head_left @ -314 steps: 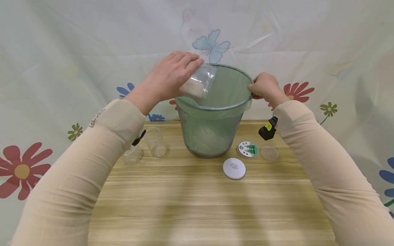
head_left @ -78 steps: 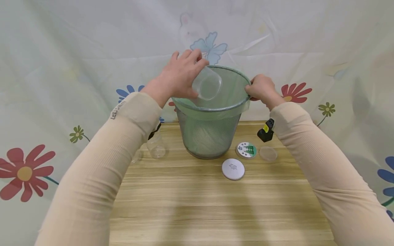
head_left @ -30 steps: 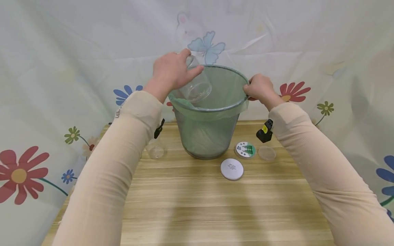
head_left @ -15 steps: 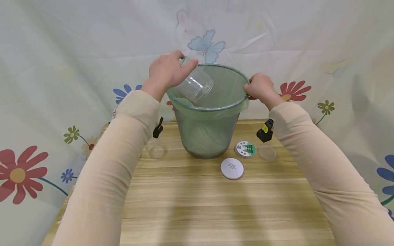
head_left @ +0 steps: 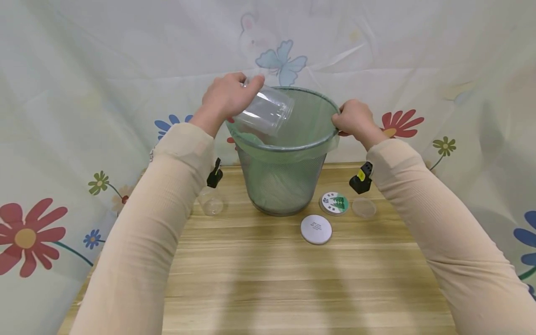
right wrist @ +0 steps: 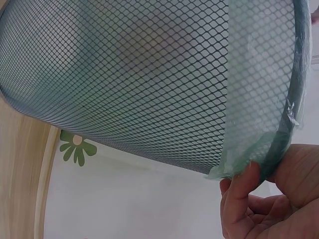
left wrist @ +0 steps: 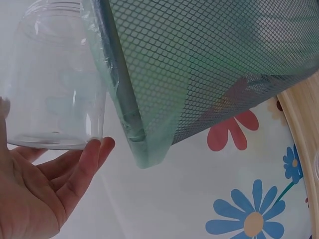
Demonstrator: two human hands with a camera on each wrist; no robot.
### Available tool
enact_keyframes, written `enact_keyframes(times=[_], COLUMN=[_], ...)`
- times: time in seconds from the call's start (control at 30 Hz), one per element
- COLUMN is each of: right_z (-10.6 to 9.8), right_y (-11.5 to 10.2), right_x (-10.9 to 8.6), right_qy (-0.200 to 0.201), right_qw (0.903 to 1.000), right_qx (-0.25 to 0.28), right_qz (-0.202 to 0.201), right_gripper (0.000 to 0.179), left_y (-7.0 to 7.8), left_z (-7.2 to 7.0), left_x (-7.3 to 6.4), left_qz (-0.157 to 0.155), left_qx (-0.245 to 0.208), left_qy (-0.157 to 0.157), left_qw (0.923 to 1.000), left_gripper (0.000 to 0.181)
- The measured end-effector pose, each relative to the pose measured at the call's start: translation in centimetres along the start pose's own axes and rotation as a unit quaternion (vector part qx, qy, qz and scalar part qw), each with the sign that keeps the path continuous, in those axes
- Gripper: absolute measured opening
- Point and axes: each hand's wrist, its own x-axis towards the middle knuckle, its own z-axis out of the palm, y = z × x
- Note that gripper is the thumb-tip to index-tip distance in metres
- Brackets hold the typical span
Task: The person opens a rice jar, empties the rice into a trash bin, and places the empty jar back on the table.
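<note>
My left hand (head_left: 228, 95) grips a clear plastic jar (head_left: 268, 109) by its base end, tilted with its mouth over the mesh wastebasket (head_left: 280, 186). From the left wrist view, the fingers curl around the bottom of the jar (left wrist: 60, 94), which looks see-through with no contents visible. A thin green bag (head_left: 289, 156) lines the basket and folds over its rim. On the right side of that rim, my right hand (head_left: 356, 118) pinches the edge and bag; in the right wrist view its thumb and fingers (right wrist: 241, 194) clasp the rim. Pale contents show faintly through the mesh.
Another clear jar (head_left: 211, 202) stands left of the basket, partly behind my left sleeve. To the right lie a round lid with green print (head_left: 335, 203), a white round disc (head_left: 316, 229) and a clear round lid (head_left: 364, 208). A patterned curtain (head_left: 125, 70) hangs behind the wooden table (head_left: 268, 279).
Whitish grains seen in the jar 10.5 s ago no longer show in it. Over the last second the jar has swung from mouth-down to nearer sideways. The right hand stays on the rim.
</note>
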Motion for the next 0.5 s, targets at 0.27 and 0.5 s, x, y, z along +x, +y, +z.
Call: enact_keyframes(times=[0.27, 0.5], right_z=[0.01, 0.03], right_y=[0.06, 0.09], right_x=[0.00, 0.03], right_qy=[-0.001, -0.003], right_qw=[1.0000, 1.0000], right_qx=[0.000, -0.004], right_qz=[0.001, 0.003], right_gripper=[0.031, 0.032], left_y=[-0.20, 0.10], left_z=[0.30, 0.74], left_x=[0.06, 0.40], left_qz=[0.036, 0.082], left_qx=[0.043, 0.078], left_qy=[0.019, 0.029], left_qw=[0.9983, 0.9931], left_gripper=[0.074, 0.078])
